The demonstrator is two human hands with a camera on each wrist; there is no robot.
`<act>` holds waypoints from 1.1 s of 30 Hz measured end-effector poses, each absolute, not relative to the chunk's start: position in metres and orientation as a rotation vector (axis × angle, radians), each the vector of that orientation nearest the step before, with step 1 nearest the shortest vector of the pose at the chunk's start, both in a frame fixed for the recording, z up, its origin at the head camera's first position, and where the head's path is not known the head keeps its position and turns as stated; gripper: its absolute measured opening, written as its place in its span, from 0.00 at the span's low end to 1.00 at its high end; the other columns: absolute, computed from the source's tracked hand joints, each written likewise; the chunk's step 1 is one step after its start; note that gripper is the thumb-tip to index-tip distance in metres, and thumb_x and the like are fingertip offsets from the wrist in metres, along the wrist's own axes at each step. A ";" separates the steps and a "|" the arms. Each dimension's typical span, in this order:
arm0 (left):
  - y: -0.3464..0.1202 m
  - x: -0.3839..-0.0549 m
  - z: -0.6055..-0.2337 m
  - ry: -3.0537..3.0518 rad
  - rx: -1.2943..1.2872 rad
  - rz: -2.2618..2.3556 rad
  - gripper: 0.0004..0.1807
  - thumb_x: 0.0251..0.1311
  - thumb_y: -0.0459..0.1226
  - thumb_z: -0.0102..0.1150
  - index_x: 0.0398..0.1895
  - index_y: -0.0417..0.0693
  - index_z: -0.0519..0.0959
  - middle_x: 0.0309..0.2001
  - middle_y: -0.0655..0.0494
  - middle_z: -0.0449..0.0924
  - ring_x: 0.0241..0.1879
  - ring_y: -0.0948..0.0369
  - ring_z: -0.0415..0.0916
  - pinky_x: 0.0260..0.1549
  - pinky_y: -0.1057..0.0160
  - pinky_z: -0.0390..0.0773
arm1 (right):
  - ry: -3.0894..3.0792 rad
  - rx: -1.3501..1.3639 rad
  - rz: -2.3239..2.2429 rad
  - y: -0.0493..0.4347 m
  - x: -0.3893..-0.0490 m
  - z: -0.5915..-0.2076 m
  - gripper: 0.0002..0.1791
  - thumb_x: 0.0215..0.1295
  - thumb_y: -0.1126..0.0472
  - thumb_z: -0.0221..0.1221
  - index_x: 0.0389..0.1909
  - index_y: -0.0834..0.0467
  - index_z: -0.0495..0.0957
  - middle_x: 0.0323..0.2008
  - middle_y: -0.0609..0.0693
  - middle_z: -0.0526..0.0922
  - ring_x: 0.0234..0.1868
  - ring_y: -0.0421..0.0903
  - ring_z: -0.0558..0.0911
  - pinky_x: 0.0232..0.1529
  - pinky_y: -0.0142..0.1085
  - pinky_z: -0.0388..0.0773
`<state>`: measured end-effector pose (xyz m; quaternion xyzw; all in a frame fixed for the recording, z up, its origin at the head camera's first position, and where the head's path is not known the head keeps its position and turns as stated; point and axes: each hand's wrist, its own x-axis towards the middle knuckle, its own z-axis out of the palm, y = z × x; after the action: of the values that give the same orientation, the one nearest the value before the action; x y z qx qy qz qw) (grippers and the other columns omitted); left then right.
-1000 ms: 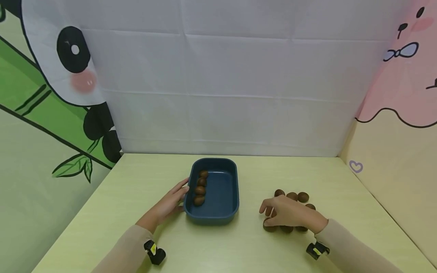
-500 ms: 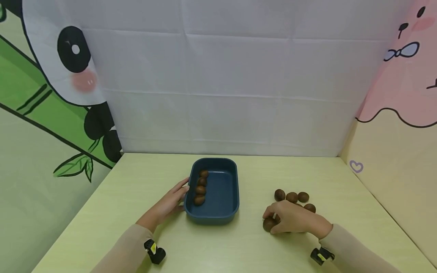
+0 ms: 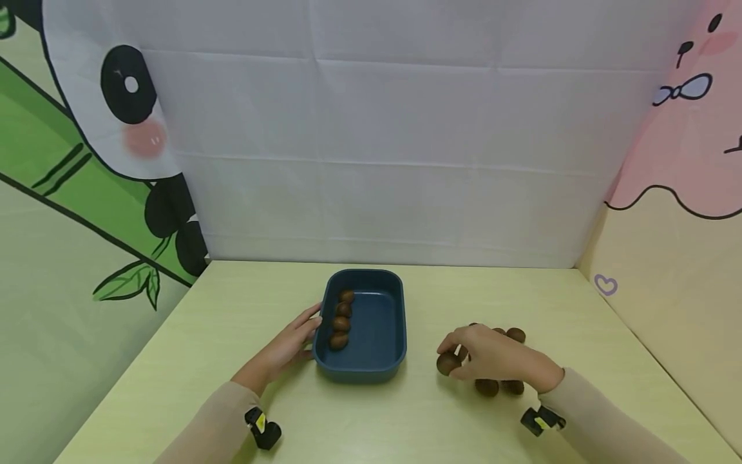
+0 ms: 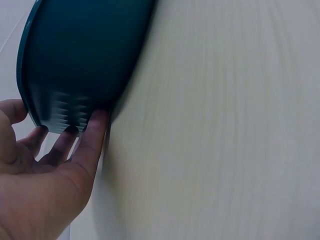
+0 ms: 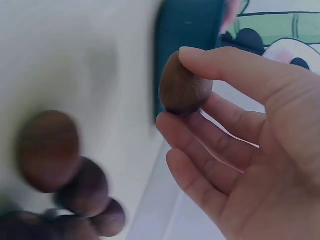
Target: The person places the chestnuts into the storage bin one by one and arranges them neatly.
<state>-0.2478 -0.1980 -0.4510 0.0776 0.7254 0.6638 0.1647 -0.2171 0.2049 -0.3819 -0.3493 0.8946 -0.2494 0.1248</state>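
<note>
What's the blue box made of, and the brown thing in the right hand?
The blue box looks like plastic: smooth, rounded corners with a soft shine. The brown thing in the right hand looks dull and faintly speckled, maybe a fruit's skin or nut's shell; I can't tell which.

No words, brands or numbers can be read. One drawn sign shows: a purple heart outline [image 3: 605, 285] on the cream wall [image 3: 666, 258], well to the right of the blue tray [image 3: 377, 328]. Nearer the wearer than the tray, a yellow patch stands on the black left-wrist device [image 3: 268, 435], to its left, and another on the black right-wrist device [image 3: 531, 422], to its right, both too small to tell any print
</note>
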 end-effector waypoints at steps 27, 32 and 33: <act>-0.195 -0.247 -0.451 2.093 0.211 1.876 0.33 0.80 0.50 0.39 0.81 0.53 0.48 0.73 0.37 0.60 0.70 0.43 0.61 0.61 0.43 0.70 | 2.575 -1.347 -0.870 0.097 -0.255 -0.376 0.20 0.64 0.56 0.68 0.55 0.58 0.82 0.48 0.44 0.83 0.44 0.37 0.82 0.46 0.35 0.80; -0.194 -0.247 -0.450 2.097 0.204 1.880 0.32 0.80 0.49 0.39 0.81 0.54 0.49 0.72 0.38 0.62 0.70 0.43 0.62 0.61 0.42 0.70 | 2.581 -1.364 -0.808 0.075 -0.261 -0.388 0.20 0.63 0.55 0.70 0.54 0.57 0.83 0.47 0.43 0.85 0.40 0.35 0.81 0.42 0.28 0.78; -0.194 -0.247 -0.449 2.096 0.209 1.878 0.32 0.80 0.49 0.39 0.81 0.54 0.48 0.72 0.38 0.62 0.70 0.43 0.62 0.61 0.42 0.70 | 2.584 -1.360 -0.793 0.071 -0.261 -0.390 0.20 0.63 0.55 0.70 0.54 0.57 0.83 0.46 0.43 0.85 0.39 0.35 0.81 0.41 0.27 0.77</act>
<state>-0.2467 -0.1942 -0.4494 0.0731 0.7333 0.6570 0.1593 -0.2613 0.0708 -0.3903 -0.4487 0.8525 -0.2618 0.0579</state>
